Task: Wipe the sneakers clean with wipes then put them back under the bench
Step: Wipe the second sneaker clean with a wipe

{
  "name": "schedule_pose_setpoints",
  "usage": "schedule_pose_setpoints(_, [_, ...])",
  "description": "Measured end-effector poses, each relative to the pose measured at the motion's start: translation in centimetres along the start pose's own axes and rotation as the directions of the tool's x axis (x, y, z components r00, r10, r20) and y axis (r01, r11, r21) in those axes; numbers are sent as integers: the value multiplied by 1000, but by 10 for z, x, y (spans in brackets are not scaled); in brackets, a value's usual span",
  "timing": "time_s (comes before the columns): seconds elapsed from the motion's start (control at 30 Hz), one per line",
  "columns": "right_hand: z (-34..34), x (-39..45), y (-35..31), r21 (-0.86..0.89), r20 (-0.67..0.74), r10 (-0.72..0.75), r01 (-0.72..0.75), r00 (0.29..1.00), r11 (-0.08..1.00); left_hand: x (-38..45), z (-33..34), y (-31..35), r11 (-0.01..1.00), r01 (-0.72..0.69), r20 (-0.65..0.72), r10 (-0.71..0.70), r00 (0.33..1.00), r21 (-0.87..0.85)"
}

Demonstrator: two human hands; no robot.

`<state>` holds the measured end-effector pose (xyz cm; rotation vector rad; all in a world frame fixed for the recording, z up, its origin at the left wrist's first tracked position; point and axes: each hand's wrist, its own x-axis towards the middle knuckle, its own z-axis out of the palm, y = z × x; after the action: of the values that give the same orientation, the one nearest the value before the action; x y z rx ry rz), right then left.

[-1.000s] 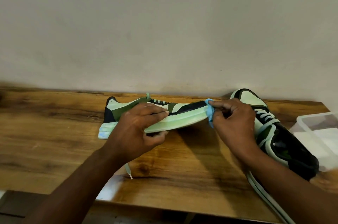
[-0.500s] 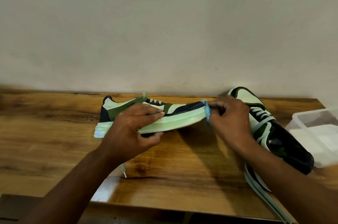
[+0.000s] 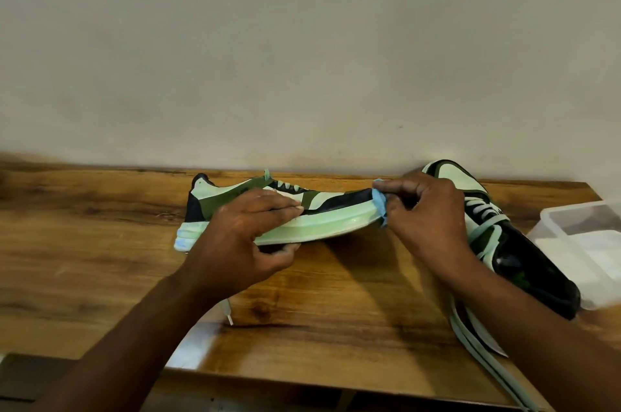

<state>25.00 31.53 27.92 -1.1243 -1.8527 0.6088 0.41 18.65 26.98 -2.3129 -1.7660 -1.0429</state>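
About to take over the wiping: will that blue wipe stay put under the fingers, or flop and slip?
Probably floppy: the blue wipe sits bunched in the right hand. It may slide, since the sneaker sole looks glossy there.

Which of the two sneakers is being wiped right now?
The left sneaker, held by the left hand while the right hand presses a blue wipe to its toe. The right sneaker lies untouched.

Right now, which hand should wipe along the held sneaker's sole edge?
Right hand: it already pinches the blue wipe against the toe of the green-and-black sneaker, while the left hand steadies its middle.
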Motion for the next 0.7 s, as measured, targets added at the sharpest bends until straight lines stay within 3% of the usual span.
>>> schedule_pose_setpoints(0.07, [2,-10,-11,-32,33,-177,178,984,983,-1,-1,-1,1000,7,0,-7,1000,8])
schedule_pose_setpoints(0.13, [7,-25,-25,-12,144,-372,377,917,926,-1,-1,0,1000,12,-2,-11,1000,27])
schedule_pose_setpoints(0.2, [12,-33,-30,-30,211,-464,481,860,876,1,-1,1,999,3,-3,-3,1000,43])
schedule_pose_setpoints(0.23, [11,-30,-28,-56,192,-460,478,867,877,1,-2,1,999,-2,-5,2,1000,43])
schedule_pose_setpoints(0.3, [7,-19,-17,-104,87,-351,359,932,928,2,-3,-1,999,-7,-12,8,1000,42])
schedule_pose_setpoints(0.37, [0,-8,-5,-107,3,-134,133,991,985,0,-6,-6,999,-6,-12,7,1000,52])
schedule_pose_setpoints(0.47, [-5,-6,6,48,37,233,-235,972,971,-3,-12,-13,997,-4,-15,5,1000,80])
schedule_pose_setpoints(0.7, [11,-20,7,248,198,379,-421,904,873,-5,-15,-13,982,-56,7,56,998,178])
